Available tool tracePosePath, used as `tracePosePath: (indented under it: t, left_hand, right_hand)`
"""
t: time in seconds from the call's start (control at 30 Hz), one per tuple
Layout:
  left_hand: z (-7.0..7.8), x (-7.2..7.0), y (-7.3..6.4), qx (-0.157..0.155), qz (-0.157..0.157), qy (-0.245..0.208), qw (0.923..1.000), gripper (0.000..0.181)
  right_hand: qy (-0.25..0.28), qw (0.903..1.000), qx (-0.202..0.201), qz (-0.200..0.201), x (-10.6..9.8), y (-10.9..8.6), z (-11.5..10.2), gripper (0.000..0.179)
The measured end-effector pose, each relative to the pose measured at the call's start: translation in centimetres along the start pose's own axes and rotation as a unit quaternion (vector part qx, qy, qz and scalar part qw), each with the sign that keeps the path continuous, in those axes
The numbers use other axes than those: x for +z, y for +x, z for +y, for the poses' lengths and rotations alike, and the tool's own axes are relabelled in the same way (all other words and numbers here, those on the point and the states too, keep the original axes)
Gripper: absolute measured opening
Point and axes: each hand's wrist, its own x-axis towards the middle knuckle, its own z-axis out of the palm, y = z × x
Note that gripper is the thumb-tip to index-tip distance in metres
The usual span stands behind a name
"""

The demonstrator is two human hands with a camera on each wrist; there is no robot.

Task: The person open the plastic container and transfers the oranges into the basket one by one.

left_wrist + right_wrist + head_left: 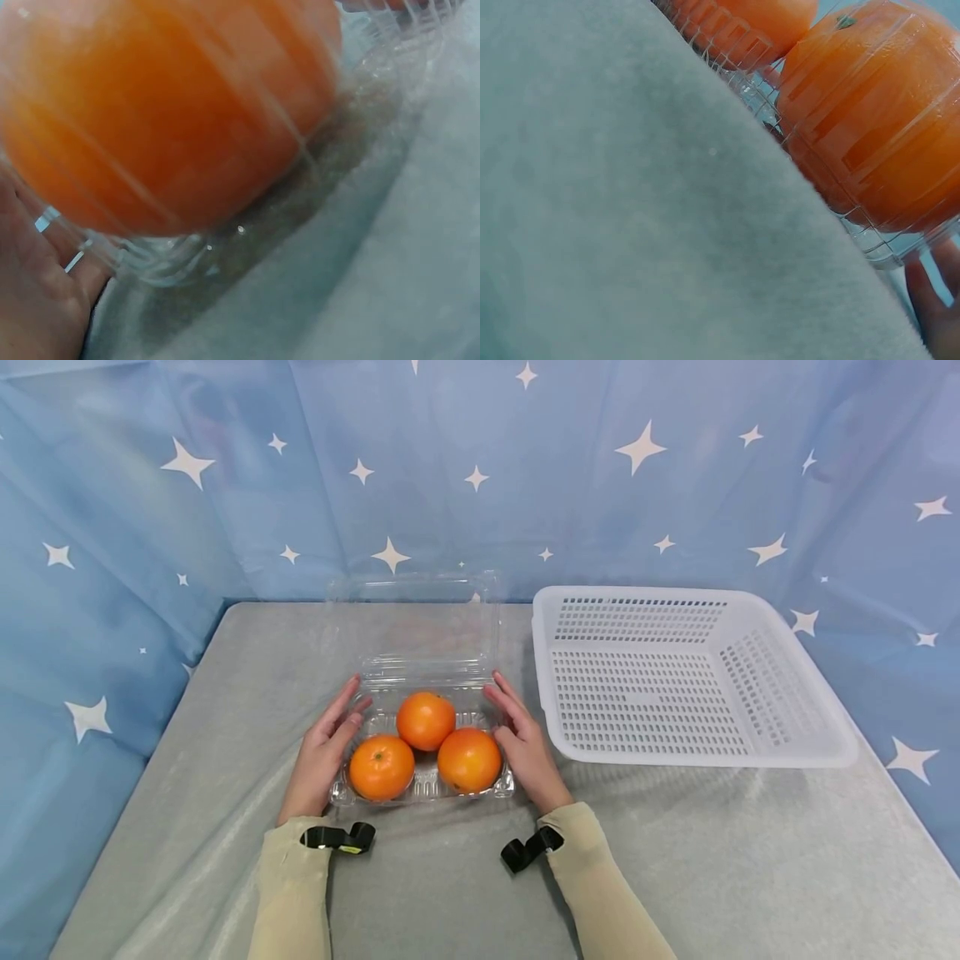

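Note:
Both hands hold a clear plastic clamshell container (pixel 426 789) by its opposite sides. My left hand (pixel 322 756) grips the left side, thumb near the rim; in the left wrist view its fingers (pixel 82 274) lie against the lower corner. Across from it, my right hand (pixel 528 756) grips the right side, and its fingers (pixel 930 289) show beside the plastic in the right wrist view. Inside sit three oranges: one at the back (pixel 426 721), one at front left (pixel 382 767) and one at front right (pixel 469 761). The see-through lid (pixel 420 627) stands raised behind them.
A white perforated plastic basket (pixel 645 758) stands to the right of the container. Grey cloth (pixel 435 893) covers the table. A blue curtain with white stars (pixel 465 435) hangs behind and along the sides. Each wrist wears a black camera mount.

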Motion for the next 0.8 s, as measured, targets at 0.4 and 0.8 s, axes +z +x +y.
tracePosePath:
  t: [0.4, 0.8]
  left_hand:
    - [0.10, -0.06, -0.02, 0.000, 0.001, 0.002, 1.0000, 0.055]
    - [0.13, 0.01, 0.03, -0.006, 0.002, 0.001, 1.0000, 0.050]
  right_hand:
    - [0.020, 0.9998, 0.005, -0.003, 0.07, 0.05, -0.08, 0.052]
    - [0.011, 0.9999, 0.003, 0.001, 0.02, 0.06, -0.05, 0.053]
